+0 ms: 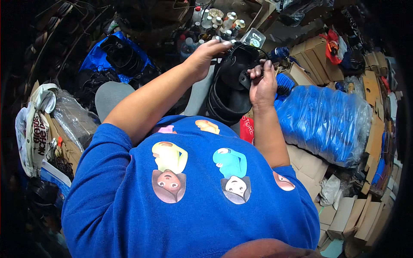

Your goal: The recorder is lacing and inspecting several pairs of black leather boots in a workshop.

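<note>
A curved, hollow black plastic piece (241, 64) stands up in front of me, above a larger rounded black plastic part (228, 103) between my legs. My left hand (208, 56) reaches to the top left edge of the piece, fingers stretched out and the tips touching its rim. On the opposite side, the curled fingers and thumb of my right hand (263, 81) grip the edge, beside a small black tab with a round hole. A thin black strand arcs from the piece's top toward my right hand. Its far side is hidden from me.
Several bottles (215, 23) and a clear lidded container (254, 38) stand beyond my hands. A plastic-wrapped blue bundle (322, 122) lies right, near cardboard boxes (316, 56). At left are a blue bag (97, 56) with black parts and a white cloth bag (36, 129).
</note>
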Available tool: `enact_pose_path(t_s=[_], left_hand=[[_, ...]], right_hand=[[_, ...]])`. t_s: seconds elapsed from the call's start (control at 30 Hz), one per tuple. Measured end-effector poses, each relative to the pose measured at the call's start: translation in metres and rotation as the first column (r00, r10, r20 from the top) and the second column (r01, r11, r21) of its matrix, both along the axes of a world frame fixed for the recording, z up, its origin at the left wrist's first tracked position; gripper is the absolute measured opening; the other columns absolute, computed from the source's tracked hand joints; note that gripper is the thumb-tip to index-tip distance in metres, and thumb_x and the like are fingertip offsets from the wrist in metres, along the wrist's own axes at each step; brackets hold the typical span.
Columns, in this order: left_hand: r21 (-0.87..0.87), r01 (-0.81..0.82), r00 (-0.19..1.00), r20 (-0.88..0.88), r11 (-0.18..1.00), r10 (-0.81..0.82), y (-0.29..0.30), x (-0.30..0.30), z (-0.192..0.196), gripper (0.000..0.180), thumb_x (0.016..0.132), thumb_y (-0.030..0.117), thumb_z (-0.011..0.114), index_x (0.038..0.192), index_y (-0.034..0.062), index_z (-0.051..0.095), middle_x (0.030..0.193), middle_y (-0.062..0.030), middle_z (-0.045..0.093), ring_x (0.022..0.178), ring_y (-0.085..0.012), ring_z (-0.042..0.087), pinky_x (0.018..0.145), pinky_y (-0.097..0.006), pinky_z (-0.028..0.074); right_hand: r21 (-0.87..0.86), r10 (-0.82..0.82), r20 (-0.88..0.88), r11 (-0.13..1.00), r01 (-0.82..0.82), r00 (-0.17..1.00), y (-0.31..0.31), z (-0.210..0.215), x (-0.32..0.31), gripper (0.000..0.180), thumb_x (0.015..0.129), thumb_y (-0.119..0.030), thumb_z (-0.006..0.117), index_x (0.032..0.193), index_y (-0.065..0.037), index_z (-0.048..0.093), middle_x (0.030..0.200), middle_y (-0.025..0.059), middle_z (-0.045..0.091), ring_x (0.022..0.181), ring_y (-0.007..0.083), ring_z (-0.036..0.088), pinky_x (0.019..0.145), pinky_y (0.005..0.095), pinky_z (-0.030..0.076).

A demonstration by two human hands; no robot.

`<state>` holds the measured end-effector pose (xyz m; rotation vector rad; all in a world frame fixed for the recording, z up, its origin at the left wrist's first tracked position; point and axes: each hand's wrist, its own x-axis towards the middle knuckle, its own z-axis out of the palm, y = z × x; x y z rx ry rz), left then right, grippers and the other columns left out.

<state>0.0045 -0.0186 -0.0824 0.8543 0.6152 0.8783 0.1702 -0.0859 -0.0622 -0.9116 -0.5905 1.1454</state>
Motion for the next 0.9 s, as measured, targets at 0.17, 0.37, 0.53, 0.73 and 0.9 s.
enact_pose_path(t_s=[0.17, 0.37, 0.53, 0.73, 0.9], left_hand=[[0.661, 0.430, 0.325, -0.749, 0.615, 0.577, 0.012, 0.021, 0.041, 0.034, 0.079, 0.031, 0.063, 0.100, 0.0039, 0.062, 0.085, -0.0042, 0.062, 0.082, -0.0175, 0.057, 0.081, -0.030, 0.042], [0.225, 0.147, 0.946, -0.317, 0.963, -0.071, 0.026, 0.025, 0.072, 0.023, 0.084, 0.025, 0.058, 0.091, 0.0026, 0.060, 0.076, -0.0055, 0.059, 0.070, -0.0135, 0.057, 0.067, -0.032, 0.046], [0.568, 0.285, 0.918, -0.394, 0.772, -0.050, 0.012, 0.067, 0.130, 0.027, 0.090, 0.026, 0.052, 0.089, -0.0005, 0.057, 0.077, -0.0082, 0.060, 0.067, -0.0140, 0.059, 0.063, -0.028, 0.047], [0.619, 0.780, 0.626, -0.777, 0.092, -0.074, -0.023, 0.072, 0.163, 0.038, 0.082, 0.027, 0.059, 0.113, 0.0053, 0.056, 0.094, -0.0188, 0.063, 0.089, -0.0310, 0.061, 0.077, -0.038, 0.047], [0.662, 0.732, 0.634, -0.749, 0.164, 0.191, 0.026, 0.010, 0.113, 0.041, 0.073, 0.023, 0.068, 0.108, 0.0043, 0.059, 0.091, -0.0208, 0.063, 0.085, -0.0343, 0.060, 0.072, -0.038, 0.048]], right_hand=[[0.026, 0.031, 0.177, 0.999, -0.036, 0.984, 0.001, 0.005, -0.009, 0.017, 0.093, -0.020, 0.047, 0.098, -0.005, 0.051, 0.065, -0.0030, 0.039, 0.059, 0.0058, 0.037, 0.059, 0.0219, 0.035], [-0.094, 0.021, 0.265, 0.996, 0.004, 0.964, 0.001, 0.009, -0.009, 0.019, 0.090, -0.017, 0.050, 0.103, -0.004, 0.052, 0.079, -0.0024, 0.049, 0.071, 0.0047, 0.045, 0.064, 0.0201, 0.038], [-0.122, 0.223, 0.467, 0.975, -0.188, 0.855, 0.007, 0.015, -0.020, 0.042, 0.084, -0.012, 0.053, 0.123, 0.000, 0.042, 0.113, 0.0086, 0.050, 0.104, 0.0160, 0.047, 0.092, 0.0298, 0.036], [-0.053, 0.108, 0.868, 0.991, -0.126, 0.484, 0.013, -0.014, 0.018, 0.035, 0.086, -0.014, 0.054, 0.120, -0.002, 0.049, 0.116, 0.0091, 0.052, 0.108, 0.0186, 0.048, 0.094, 0.0300, 0.037], [-0.181, 0.347, 0.391, 0.937, -0.299, 0.852, 0.008, 0.050, 0.001, 0.028, 0.090, -0.023, 0.051, 0.105, 0.000, 0.058, 0.093, 0.0048, 0.060, 0.082, 0.0122, 0.056, 0.073, 0.0256, 0.046]])
